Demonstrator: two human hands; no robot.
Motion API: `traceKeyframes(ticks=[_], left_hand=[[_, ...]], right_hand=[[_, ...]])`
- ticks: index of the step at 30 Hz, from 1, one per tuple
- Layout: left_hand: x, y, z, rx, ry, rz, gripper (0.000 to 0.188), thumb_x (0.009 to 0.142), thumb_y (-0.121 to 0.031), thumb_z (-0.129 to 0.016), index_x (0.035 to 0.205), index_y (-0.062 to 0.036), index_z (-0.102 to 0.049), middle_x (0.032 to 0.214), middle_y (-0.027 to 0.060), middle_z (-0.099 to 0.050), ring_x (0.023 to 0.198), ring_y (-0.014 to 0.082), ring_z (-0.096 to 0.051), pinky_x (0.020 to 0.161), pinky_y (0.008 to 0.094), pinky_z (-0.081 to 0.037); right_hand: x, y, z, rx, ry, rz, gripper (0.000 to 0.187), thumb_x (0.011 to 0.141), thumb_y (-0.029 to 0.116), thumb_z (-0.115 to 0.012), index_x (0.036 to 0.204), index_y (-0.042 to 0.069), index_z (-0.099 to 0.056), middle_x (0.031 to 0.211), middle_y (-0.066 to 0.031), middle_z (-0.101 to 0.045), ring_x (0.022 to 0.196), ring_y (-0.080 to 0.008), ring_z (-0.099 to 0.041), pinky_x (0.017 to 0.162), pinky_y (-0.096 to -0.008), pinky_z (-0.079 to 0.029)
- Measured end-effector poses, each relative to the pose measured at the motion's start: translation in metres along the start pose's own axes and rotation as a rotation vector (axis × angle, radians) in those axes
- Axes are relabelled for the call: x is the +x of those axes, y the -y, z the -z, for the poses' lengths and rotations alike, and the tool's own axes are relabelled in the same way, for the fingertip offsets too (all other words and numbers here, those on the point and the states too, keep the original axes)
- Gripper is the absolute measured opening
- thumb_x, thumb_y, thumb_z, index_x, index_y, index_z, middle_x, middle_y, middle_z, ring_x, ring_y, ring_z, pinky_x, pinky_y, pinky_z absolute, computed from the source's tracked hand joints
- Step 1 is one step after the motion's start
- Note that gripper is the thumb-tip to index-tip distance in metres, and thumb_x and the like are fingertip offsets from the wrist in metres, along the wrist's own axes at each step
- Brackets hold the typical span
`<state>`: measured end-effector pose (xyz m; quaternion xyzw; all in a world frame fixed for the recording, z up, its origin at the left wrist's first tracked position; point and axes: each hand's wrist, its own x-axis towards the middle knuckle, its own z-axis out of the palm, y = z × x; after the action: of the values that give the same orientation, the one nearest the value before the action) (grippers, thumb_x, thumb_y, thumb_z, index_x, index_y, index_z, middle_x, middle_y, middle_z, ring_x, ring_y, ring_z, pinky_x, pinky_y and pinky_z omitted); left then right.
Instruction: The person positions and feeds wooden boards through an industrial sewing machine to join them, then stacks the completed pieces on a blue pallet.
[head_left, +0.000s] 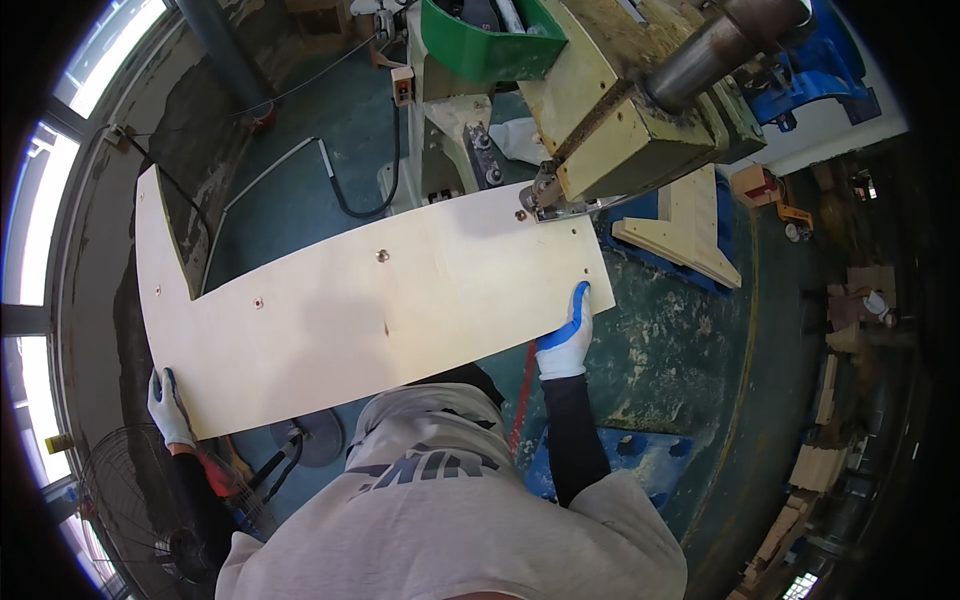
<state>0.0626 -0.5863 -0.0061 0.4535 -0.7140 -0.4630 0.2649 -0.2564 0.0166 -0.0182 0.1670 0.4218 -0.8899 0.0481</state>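
A large pale plywood panel (330,340) with an upright arm at its left end lies across in front of me. Several small holes and metal inserts dot its face. My left hand (170,408), in a white and blue glove, grips the lower left edge. At the lower right corner, my gloved right hand (568,342) holds the edge, its thumb on top of the panel. The panel's far right edge is under the metal head (545,195) of a pale green machine (640,140), close to one insert. The fingers under the panel are hidden.
A green bin (490,45) with tools sits on the machine. To the right, cut wooden pieces (680,235) lie on a blue pallet (715,280). A wire-guarded fan (130,490) stands at lower left. Stacked wood (820,465) lines the far right.
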Motion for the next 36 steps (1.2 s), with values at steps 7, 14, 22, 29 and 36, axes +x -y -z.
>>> traceKeyframes(ticks=[7,14,22,29,36], left_hand=[[-0.012,0.047,0.077,0.067,-0.091,0.019,0.042,0.100,-0.023,-0.063,0.130,0.0069,-0.060,0.115,0.0063,-0.067,0.097,0.0115,-0.059,0.084,0.0246,-0.049],[-0.019,0.022,0.037,0.059,-0.040,0.047,0.045,0.102,-0.024,-0.062,0.133,0.0072,-0.058,0.119,0.0084,-0.067,0.100,0.0137,-0.060,0.089,0.0260,-0.048],[-0.004,0.040,0.064,0.091,-0.047,0.115,0.047,0.102,-0.026,-0.061,0.137,0.0067,-0.055,0.125,0.0084,-0.065,0.107,0.0147,-0.060,0.093,0.0265,-0.048],[0.016,0.041,0.063,0.121,-0.019,0.090,0.049,0.102,-0.026,-0.061,0.138,0.0067,-0.055,0.128,0.0082,-0.065,0.108,0.0128,-0.059,0.094,0.0251,-0.047],[0.024,0.041,0.060,0.123,0.005,0.064,0.051,0.102,-0.029,-0.061,0.139,0.0047,-0.054,0.130,0.0074,-0.064,0.112,0.0129,-0.058,0.098,0.0261,-0.045]], right_hand=[[0.005,-0.036,-0.018,-0.137,0.021,0.060,0.049,0.107,0.033,-0.051,0.140,-0.003,-0.050,0.132,-0.0094,-0.061,0.118,-0.0152,-0.060,0.099,-0.0304,-0.049],[0.029,-0.023,-0.024,-0.066,0.022,-0.004,0.052,0.104,0.037,-0.055,0.138,-0.002,-0.050,0.131,-0.0096,-0.061,0.116,-0.0187,-0.062,0.092,-0.0354,-0.055],[0.007,-0.027,-0.024,-0.128,-0.055,-0.008,0.053,0.101,0.033,-0.061,0.140,-0.001,-0.049,0.126,-0.0093,-0.062,0.111,-0.0203,-0.065,0.090,-0.0369,-0.056],[0.006,-0.036,-0.024,-0.093,-0.087,0.102,0.047,0.099,0.030,-0.065,0.130,-0.004,-0.055,0.121,-0.0092,-0.063,0.104,-0.0170,-0.066,0.084,-0.0329,-0.056],[0.004,-0.025,-0.037,-0.130,-0.090,0.054,0.047,0.100,0.032,-0.063,0.130,-0.003,-0.056,0.117,-0.0084,-0.066,0.100,-0.0171,-0.068,0.083,-0.0317,-0.056]])
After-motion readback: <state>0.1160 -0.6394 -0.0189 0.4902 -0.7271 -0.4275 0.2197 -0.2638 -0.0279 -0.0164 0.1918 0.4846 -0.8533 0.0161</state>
